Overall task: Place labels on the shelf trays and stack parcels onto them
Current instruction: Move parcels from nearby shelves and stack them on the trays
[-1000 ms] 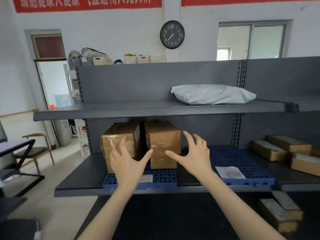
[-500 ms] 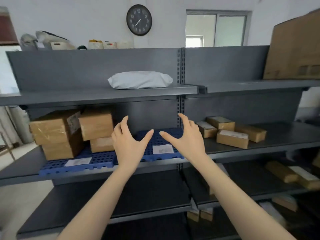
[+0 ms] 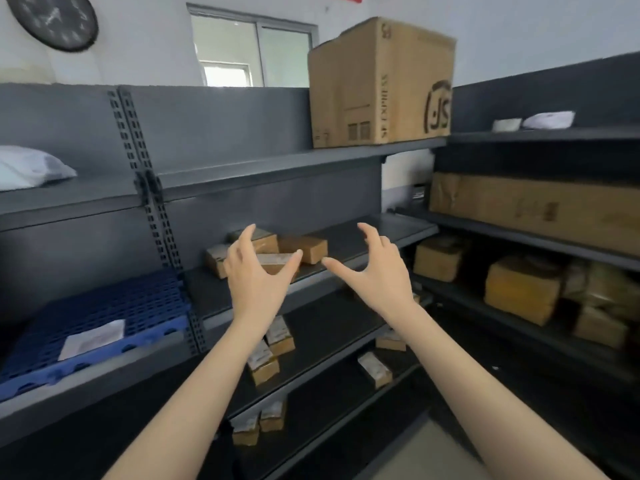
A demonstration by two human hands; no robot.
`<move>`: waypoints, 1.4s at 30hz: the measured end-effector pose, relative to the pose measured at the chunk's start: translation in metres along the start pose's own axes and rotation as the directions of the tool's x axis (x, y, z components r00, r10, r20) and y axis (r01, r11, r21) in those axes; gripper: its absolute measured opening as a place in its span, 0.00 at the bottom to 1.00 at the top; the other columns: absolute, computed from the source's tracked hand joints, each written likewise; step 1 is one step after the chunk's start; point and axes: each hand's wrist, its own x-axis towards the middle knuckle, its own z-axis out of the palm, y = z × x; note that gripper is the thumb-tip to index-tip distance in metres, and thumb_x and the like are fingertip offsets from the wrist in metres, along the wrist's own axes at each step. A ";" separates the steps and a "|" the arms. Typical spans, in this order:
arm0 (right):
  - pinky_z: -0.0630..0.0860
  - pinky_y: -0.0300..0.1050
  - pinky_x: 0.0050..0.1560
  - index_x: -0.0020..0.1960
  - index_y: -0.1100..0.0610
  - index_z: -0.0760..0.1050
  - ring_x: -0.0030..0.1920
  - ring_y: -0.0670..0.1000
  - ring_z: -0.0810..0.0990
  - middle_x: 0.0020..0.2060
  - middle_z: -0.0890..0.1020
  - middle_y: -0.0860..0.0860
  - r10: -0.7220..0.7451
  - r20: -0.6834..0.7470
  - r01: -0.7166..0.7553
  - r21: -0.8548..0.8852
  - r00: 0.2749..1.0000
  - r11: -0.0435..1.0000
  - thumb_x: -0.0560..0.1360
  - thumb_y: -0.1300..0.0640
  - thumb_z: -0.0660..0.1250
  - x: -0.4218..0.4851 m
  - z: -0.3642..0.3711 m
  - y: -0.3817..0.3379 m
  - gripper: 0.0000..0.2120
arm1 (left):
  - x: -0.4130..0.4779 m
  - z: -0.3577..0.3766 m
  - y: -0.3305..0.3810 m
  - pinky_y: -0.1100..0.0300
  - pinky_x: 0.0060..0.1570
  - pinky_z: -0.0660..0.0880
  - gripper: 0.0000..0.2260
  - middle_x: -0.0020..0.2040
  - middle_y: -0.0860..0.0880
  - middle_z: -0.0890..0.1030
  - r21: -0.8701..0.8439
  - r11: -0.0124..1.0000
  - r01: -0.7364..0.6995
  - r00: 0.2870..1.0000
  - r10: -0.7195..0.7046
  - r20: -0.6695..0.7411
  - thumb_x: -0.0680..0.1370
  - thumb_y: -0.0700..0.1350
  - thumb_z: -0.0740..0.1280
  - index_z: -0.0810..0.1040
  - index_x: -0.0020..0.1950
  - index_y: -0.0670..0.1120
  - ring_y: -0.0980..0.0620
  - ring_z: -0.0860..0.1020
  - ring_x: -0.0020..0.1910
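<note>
Parcel carton [image 3: 377, 84], brown and printed "SF EXPRESS", stands on the upper shelf [image 3: 242, 166]. Blue shelf tray [image 3: 114, 303], lower left, carries one white label [image 3: 91, 339]; its print is unreadable. Left grip [image 3: 256, 275] and right grip [image 3: 374, 271] are raised side by side, backs to camera, fingers spread, released, holding nothing. Small parcels [image 3: 306, 249] lie on the middle shelf [image 3: 367, 237] beyond them, apart from the tray.

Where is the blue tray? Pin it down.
In the head view the blue tray sits lower left, on the shelf just left of the slotted upright, under the white mailer bag.
</note>
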 end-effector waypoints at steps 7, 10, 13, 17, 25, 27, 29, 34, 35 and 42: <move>0.73 0.53 0.62 0.74 0.47 0.57 0.66 0.54 0.69 0.67 0.71 0.52 0.163 -0.088 -0.173 -0.120 0.983 0.978 0.67 0.30 0.65 0.026 -0.064 0.107 0.42 | 0.002 0.138 0.048 0.57 0.62 0.60 0.35 0.71 0.45 0.64 -0.123 0.990 -0.071 0.984 0.090 0.156 0.70 0.60 0.70 0.60 0.72 0.53 0.48 0.62 0.69; 0.72 0.54 0.63 0.74 0.48 0.58 0.66 0.54 0.69 0.67 0.71 0.53 0.186 -0.115 -0.202 -0.153 0.976 0.967 0.68 0.32 0.66 0.045 -0.083 0.149 0.41 | 0.009 0.196 0.065 0.58 0.59 0.60 0.34 0.71 0.45 0.64 -0.172 0.982 -0.084 0.976 0.115 0.183 0.71 0.60 0.70 0.60 0.72 0.53 0.47 0.62 0.69; 0.71 0.54 0.64 0.74 0.48 0.58 0.67 0.54 0.68 0.67 0.71 0.52 0.211 -0.127 -0.231 -0.172 0.969 0.958 0.68 0.33 0.66 0.072 -0.098 0.190 0.40 | 0.021 0.248 0.079 0.58 0.58 0.62 0.34 0.71 0.46 0.64 -0.218 0.973 -0.076 0.970 0.123 0.211 0.71 0.59 0.70 0.60 0.72 0.53 0.48 0.62 0.69; 0.72 0.53 0.63 0.73 0.46 0.57 0.67 0.53 0.68 0.67 0.70 0.51 0.230 -0.125 -0.251 -0.197 0.965 0.948 0.68 0.31 0.66 0.112 -0.113 0.239 0.40 | 0.049 0.304 0.086 0.52 0.63 0.65 0.34 0.72 0.44 0.64 -0.217 0.976 -0.024 0.973 0.073 0.220 0.72 0.58 0.70 0.60 0.73 0.51 0.46 0.62 0.70; 0.70 0.54 0.65 0.74 0.46 0.56 0.69 0.54 0.66 0.70 0.68 0.51 0.254 -0.074 -0.263 -0.167 0.964 0.950 0.68 0.31 0.66 0.171 -0.113 0.316 0.41 | 0.071 0.380 0.095 0.50 0.63 0.66 0.34 0.72 0.44 0.63 -0.143 0.990 0.007 0.972 0.027 0.232 0.72 0.57 0.70 0.60 0.73 0.51 0.45 0.61 0.70; 0.69 0.54 0.65 0.74 0.46 0.56 0.70 0.54 0.65 0.71 0.67 0.52 0.243 -0.033 -0.246 -0.150 0.969 0.958 0.68 0.31 0.66 0.181 -0.104 0.331 0.41 | 0.072 0.393 0.092 0.50 0.63 0.66 0.34 0.72 0.44 0.63 -0.110 0.993 0.033 0.977 -0.009 0.213 0.72 0.58 0.70 0.60 0.73 0.52 0.46 0.61 0.70; 0.69 0.54 0.65 0.74 0.47 0.57 0.70 0.55 0.65 0.71 0.68 0.52 0.218 0.008 -0.215 -0.129 0.976 0.968 0.68 0.32 0.66 0.189 -0.095 0.346 0.41 | 0.069 0.406 0.089 0.53 0.61 0.65 0.34 0.71 0.43 0.63 -0.086 0.995 0.044 0.982 -0.027 0.186 0.72 0.59 0.69 0.60 0.73 0.52 0.46 0.61 0.70; 0.70 0.56 0.65 0.75 0.48 0.56 0.70 0.56 0.65 0.70 0.67 0.54 0.170 0.151 -0.158 -0.088 0.974 0.984 0.68 0.32 0.66 0.210 -0.077 0.390 0.42 | 0.048 0.437 0.082 0.56 0.60 0.62 0.33 0.71 0.45 0.64 -0.015 0.992 0.128 0.987 -0.126 0.103 0.72 0.59 0.69 0.60 0.72 0.53 0.46 0.60 0.70; 0.70 0.56 0.64 0.75 0.48 0.56 0.69 0.56 0.65 0.70 0.68 0.54 0.151 0.178 -0.139 -0.076 0.972 0.987 0.68 0.32 0.66 0.213 -0.075 0.399 0.42 | 0.042 0.443 0.082 0.56 0.60 0.62 0.33 0.70 0.45 0.64 0.003 0.988 0.154 0.985 -0.154 0.078 0.72 0.59 0.69 0.60 0.72 0.53 0.47 0.60 0.70; 0.71 0.53 0.63 0.74 0.49 0.58 0.69 0.55 0.66 0.69 0.69 0.54 0.093 0.331 -0.081 -0.050 0.939 0.995 0.69 0.34 0.67 0.217 -0.057 0.465 0.39 | -0.019 0.490 0.072 0.49 0.65 0.65 0.31 0.68 0.47 0.65 0.141 0.923 0.359 0.933 -0.361 -0.013 0.72 0.60 0.68 0.62 0.71 0.53 0.47 0.61 0.69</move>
